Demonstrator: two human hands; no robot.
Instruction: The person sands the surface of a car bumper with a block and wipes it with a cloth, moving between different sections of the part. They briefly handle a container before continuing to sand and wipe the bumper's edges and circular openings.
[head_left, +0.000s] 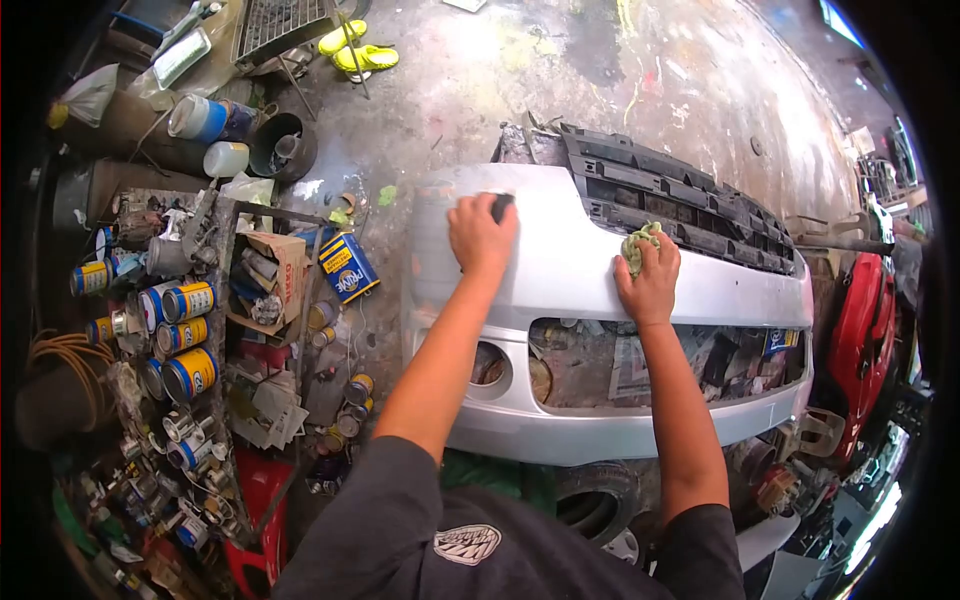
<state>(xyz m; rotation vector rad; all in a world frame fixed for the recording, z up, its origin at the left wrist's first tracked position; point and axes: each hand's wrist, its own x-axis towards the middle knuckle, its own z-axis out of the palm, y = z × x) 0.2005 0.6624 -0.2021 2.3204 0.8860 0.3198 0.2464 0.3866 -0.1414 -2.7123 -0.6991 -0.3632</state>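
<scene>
A silver-grey car bumper (555, 285) lies across the view in front of me, with a black slatted grille (690, 195) along its far edge. My left hand (482, 235) rests on the bumper's left part, its fingers closed around a small dark block (502, 206) that is mostly hidden. Farther right, my right hand (650, 280) grips a crumpled light-green cloth (640, 248) against the bumper's upper edge, beside the grille. Below the hands, the bumper has a round opening and a long lower opening.
At left, a rack holds several paint cans (190, 372). A blue and yellow tin (348, 268) and a cardboard box (275, 285) stand beside it. A tire (598, 498) lies under the bumper's near edge. A red car panel (862, 345) is at right. Yellow shoes (365, 58) lie on the floor.
</scene>
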